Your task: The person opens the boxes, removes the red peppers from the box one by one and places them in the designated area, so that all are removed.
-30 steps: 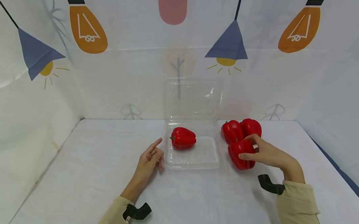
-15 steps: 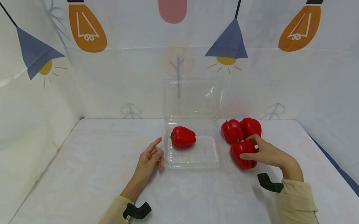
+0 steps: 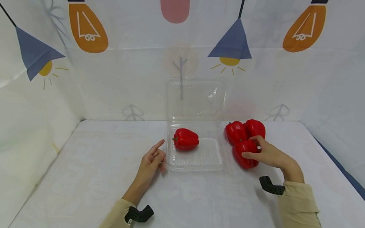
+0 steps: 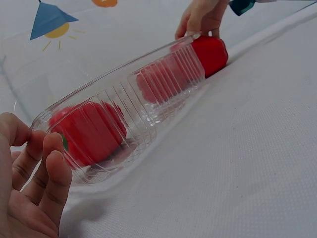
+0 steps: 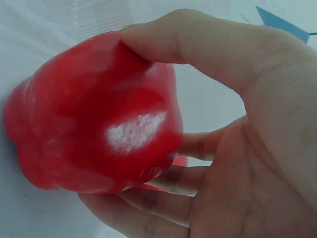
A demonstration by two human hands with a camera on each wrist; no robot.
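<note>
The right hand (image 5: 257, 148) grips a glossy red bell pepper (image 5: 94, 119), its thumb (image 5: 183, 37) on one side and its fingers (image 5: 153, 208) curled round the other. Ribbed clear plastic (image 5: 89, 12) lies left of the pepper, blurred, on a white surface (image 5: 20, 208). Beyond the thumb shows part of a blue shape (image 5: 280, 24); between the fingers, a red patch (image 5: 181, 161).

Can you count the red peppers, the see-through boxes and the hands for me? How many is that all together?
Red peppers: 4
See-through box: 1
Hands (left hand, right hand): 2
Total: 7
</note>
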